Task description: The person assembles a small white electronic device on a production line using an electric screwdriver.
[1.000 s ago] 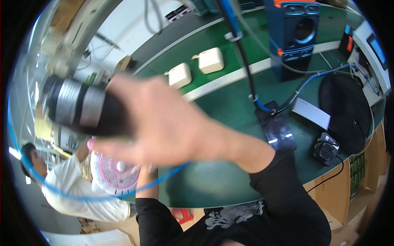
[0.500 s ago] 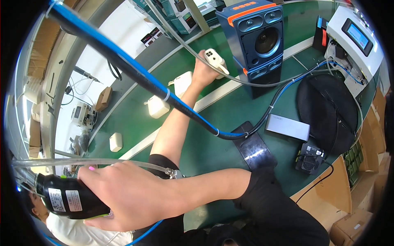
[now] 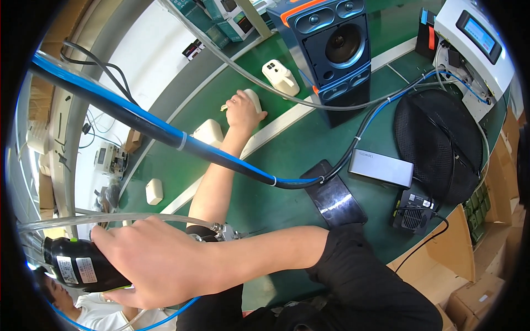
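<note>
My right hand (image 3: pixel 160 262) is wrapped around the black body of an electric screwdriver (image 3: pixel 77 267) at the lower left. A clear hose (image 3: pixel 132 217) runs just above that hand to a metal fitting (image 3: pixel 225 231). Farther off, my left hand (image 3: pixel 242 113) rests on a cream plastic adapter (image 3: pixel 253 99), fingers bent over it; its underside is hidden. Beyond it, another cream adapter (image 3: pixel 280 79) with dark square openings lies beside the speaker. A third (image 3: pixel 208 133) sits just left of my left wrist, partly behind the cable bundle.
A thick blue-and-black cable bundle (image 3: pixel 149 128) crosses over my left forearm. On the green bench stand a tall blue speaker (image 3: pixel 342 47), a silver box (image 3: pixel 381 167), a black tablet-like slab (image 3: pixel 335 193), a black pouch (image 3: pixel 436 146) and a white machine with a screen (image 3: pixel 475 44). A person (image 3: pixel 91 311) sits at lower left.
My left hand has let go of the adapter near the speaker and moved left and nearer, onto another adapter. My right hand keeps its hold on the electric screwdriver.
</note>
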Available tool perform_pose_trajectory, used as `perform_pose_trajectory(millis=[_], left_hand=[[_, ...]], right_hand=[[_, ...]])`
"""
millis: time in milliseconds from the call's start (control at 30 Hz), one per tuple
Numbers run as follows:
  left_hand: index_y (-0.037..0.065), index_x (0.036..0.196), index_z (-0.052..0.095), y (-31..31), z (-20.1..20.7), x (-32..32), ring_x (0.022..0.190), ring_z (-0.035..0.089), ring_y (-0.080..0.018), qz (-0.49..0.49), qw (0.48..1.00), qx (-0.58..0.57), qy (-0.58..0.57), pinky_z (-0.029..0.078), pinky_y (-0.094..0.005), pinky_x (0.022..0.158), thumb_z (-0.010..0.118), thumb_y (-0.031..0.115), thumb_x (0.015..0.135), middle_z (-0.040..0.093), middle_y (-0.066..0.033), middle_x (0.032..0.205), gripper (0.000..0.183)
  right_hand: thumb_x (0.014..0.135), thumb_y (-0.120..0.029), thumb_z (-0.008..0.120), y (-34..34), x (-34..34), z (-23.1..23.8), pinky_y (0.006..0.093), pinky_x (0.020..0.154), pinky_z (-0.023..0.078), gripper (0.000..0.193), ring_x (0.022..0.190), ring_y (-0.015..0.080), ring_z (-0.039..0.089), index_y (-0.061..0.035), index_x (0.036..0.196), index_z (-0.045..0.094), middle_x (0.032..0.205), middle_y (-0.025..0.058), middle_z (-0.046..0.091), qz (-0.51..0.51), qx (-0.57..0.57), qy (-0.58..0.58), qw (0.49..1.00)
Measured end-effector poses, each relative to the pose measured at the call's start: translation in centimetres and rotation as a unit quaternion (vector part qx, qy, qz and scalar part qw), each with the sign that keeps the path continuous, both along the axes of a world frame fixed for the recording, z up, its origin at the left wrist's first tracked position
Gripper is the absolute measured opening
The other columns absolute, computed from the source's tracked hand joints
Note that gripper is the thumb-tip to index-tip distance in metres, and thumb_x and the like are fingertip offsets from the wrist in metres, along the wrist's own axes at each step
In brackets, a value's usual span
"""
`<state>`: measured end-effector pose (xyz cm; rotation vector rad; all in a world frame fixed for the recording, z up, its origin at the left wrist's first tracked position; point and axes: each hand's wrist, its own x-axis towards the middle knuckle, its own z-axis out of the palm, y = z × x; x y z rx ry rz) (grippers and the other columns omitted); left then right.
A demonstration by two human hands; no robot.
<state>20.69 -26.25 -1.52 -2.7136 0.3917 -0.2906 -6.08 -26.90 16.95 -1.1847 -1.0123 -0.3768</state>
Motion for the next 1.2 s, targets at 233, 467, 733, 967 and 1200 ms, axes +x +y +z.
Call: perform_pose_trajectory(millis=[233, 467, 733, 967, 1200], left_hand=[[-0.011, 0.139, 0.031, -2.5, -1.2, 0.1, 0.115, 0.053, -0.0587, 0.066, 0.997, -0.008, 0.029, 0.054, -0.0623, 0.085, 0.078, 0.033, 0.069, 0.049, -0.0373, 0.129, 0.095], [-0.007, 0.137, 0.034, -2.2, -2.5, 0.8, 0.108, 0.059, -0.0531, 0.033, 0.994, -0.028, -0.098, 0.054, -0.0622, 0.083, 0.076, 0.024, 0.072, 0.051, -0.0304, 0.123, 0.083], [-0.010, 0.133, 0.037, 3.4, 5.1, -6.0, 0.100, 0.064, -0.0466, -0.157, 0.948, -0.274, 0.033, 0.056, -0.0480, 0.084, 0.073, 0.020, 0.071, 0.059, -0.0333, 0.114, 0.078], [0.002, 0.146, 0.035, 14.8, 9.0, -21.5, 0.120, 0.060, -0.0328, -0.078, 0.861, -0.502, 0.032, 0.046, -0.0429, 0.103, 0.068, 0.032, 0.082, 0.061, -0.0220, 0.128, 0.079], [-0.003, 0.141, 0.048, 26.5, 0.3, -27.4, 0.120, 0.054, -0.0203, -0.044, 0.619, -0.629, 0.467, 0.042, -0.0346, 0.105, 0.058, 0.022, 0.081, 0.059, -0.0116, 0.131, 0.066]], right_hand=[[0.079, -0.033, 0.076, -0.6, 0.3, 0.1, 0.0476, 0.061, 0.050, 0.059, 0.066, 0.0444, 0.063, 0.0126, 0.104, 0.047, 0.071, 0.0240, 0.061, 0.002, -0.011, 0.003, 1.000], [0.077, -0.032, 0.078, -0.7, 0.8, 0.2, 0.0482, 0.065, 0.052, 0.054, 0.069, 0.0447, 0.064, 0.0091, 0.095, 0.048, 0.071, 0.0251, 0.062, -0.025, -0.013, 0.009, 1.000], [0.079, -0.036, 0.078, -0.7, 0.5, 0.2, 0.0469, 0.069, 0.051, 0.056, 0.079, 0.0431, 0.065, 0.0069, 0.103, 0.053, 0.083, 0.0246, 0.065, -0.056, -0.054, 0.033, 0.996], [0.074, -0.029, 0.086, -0.5, 0.3, 0.5, 0.0338, 0.075, 0.054, 0.052, 0.078, 0.0221, 0.069, 0.0056, 0.105, 0.061, 0.090, 0.0175, 0.071, -0.045, 0.016, 0.024, 0.999], [0.079, -0.024, 0.084, -0.4, 0.3, 1.0, 0.0210, 0.053, 0.045, 0.035, 0.056, 0.0064, 0.056, -0.0002, 0.094, 0.064, 0.069, -0.0002, 0.062, -0.037, -0.003, 0.089, 0.995]])
